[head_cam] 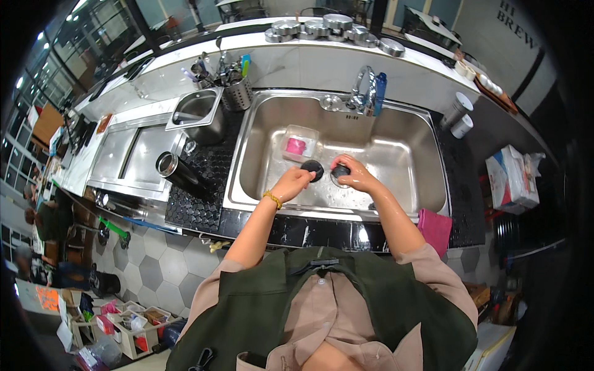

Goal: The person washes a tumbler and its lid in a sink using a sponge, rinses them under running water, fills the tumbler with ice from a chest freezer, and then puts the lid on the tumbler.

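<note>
Both of my hands are over a stainless steel sink (247, 134). My left hand (293, 183) pinches a round black disc, perhaps a lid (313, 171), by its near left edge. Just to the right, my right hand (355, 174) is curled around a small round container (341, 171) with something dark at its middle; its full shape is partly hidden by the fingers. Behind my left hand, a clear plastic box (301, 131) with a pink sponge or cloth (295, 146) in it sits on the sink floor. A chrome faucet (363, 92) stands at the back.
Left of the sink are a black tumbler (181, 171), a steel pan (197, 111) and a perforated utensil holder (237, 95). A blue bottle (380, 92) stands beside the faucet. A pink cloth (435, 229) hangs over the front right edge. People are at the far left.
</note>
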A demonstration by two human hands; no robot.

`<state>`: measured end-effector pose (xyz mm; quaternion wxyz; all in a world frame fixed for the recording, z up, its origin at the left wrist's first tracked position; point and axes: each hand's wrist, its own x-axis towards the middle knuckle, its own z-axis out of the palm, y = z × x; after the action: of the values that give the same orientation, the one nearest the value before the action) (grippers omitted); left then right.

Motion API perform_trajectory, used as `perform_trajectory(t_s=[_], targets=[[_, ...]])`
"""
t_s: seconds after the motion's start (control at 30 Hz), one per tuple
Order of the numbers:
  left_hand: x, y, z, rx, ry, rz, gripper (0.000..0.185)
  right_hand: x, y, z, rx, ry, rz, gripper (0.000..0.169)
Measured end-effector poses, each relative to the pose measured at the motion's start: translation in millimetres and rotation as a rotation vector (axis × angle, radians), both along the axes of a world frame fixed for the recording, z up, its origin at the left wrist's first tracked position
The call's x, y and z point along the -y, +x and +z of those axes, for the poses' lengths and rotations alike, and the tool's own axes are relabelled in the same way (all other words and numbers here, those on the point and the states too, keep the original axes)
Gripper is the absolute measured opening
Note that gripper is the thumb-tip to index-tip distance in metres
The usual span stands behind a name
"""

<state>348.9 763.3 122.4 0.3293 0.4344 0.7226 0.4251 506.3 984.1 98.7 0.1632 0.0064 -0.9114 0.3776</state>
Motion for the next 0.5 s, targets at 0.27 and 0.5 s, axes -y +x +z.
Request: perform_trajectory(t_s=[0.27, 0.5], targets=[[27, 20, 35, -0.507, 0.218, -0.037, 0.027, 41, -10, 29, 0.529, -0.965, 0.381, 0.079], [42, 15, 20, -0.716, 0.436, 0.062, 0.017, 54, -30, 45, 0.499, -0.595, 0.209, 0.071]])
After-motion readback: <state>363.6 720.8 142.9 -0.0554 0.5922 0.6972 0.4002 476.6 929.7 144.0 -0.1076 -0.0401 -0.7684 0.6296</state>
